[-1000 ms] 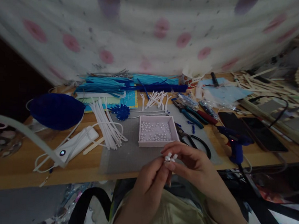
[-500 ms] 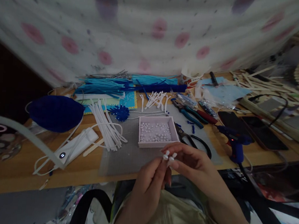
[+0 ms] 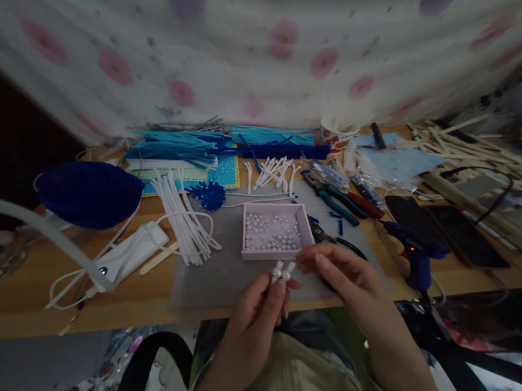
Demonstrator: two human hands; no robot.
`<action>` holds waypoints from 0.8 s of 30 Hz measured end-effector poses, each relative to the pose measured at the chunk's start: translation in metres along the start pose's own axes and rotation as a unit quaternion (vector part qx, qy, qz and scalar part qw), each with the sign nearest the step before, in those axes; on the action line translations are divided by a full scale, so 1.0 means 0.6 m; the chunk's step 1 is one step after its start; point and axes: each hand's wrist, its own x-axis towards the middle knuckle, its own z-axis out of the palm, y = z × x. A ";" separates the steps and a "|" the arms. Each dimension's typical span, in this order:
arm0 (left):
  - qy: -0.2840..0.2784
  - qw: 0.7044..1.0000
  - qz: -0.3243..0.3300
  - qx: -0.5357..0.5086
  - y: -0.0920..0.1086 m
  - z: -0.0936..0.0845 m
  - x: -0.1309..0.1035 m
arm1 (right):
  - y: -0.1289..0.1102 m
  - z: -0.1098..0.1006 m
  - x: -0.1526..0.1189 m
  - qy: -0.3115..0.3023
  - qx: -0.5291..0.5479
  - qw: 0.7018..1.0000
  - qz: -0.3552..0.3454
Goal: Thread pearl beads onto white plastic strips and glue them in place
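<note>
In the head view my left hand (image 3: 255, 321) pinches a small white pipe-cleaner piece (image 3: 283, 271) between thumb and fingers. It has two fuzzy tips standing up and pearl beads near them. My right hand (image 3: 345, 274) is a little to the right, apart from the piece, fingers spread and nothing seen in them. Just beyond both hands, a pale pink box (image 3: 278, 256) holds many loose pearl beads (image 3: 267, 225). Black-handled scissors (image 3: 319, 233) lie partly hidden behind my right hand. Several short white beaded stems (image 3: 274, 173) lie behind the box.
White pipe cleaners (image 3: 182, 219), a blue tinsel flower (image 3: 209, 195) and a white power bank (image 3: 139, 252) lie left. Rightward are pliers (image 3: 337, 204), a blue glue gun (image 3: 414, 250) with a red light, and phones (image 3: 466, 233). Blue pipe cleaners (image 3: 174, 148) lie at the back.
My right hand has let go of the white piece and moved right, its fingers opening. My left hand keeps the piece, shifted slightly left. The view has moved a little.
</note>
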 end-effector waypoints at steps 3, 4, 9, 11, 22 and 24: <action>0.070 0.997 -0.015 -0.030 -0.004 -0.018 0.005 | 0.006 -0.016 0.022 0.052 -0.113 0.991 -0.040; 0.090 0.995 -0.014 -0.038 -0.005 -0.024 0.007 | 0.007 -0.019 0.031 0.052 -0.155 0.985 -0.059; 0.128 0.990 -0.008 -0.062 -0.005 -0.049 0.015 | 0.000 -0.018 0.080 -0.018 -0.339 0.933 -0.117; 0.136 0.989 -0.017 -0.060 -0.007 -0.056 0.017 | -0.006 -0.012 0.100 -0.069 -0.409 0.904 -0.104; 0.117 0.986 -0.057 -0.102 -0.007 -0.083 0.039 | -0.007 0.025 0.178 -0.273 -0.651 0.708 -0.014; 0.125 0.985 -0.058 -0.100 -0.003 -0.089 0.043 | -0.009 0.023 0.181 -0.273 -0.673 0.687 -0.014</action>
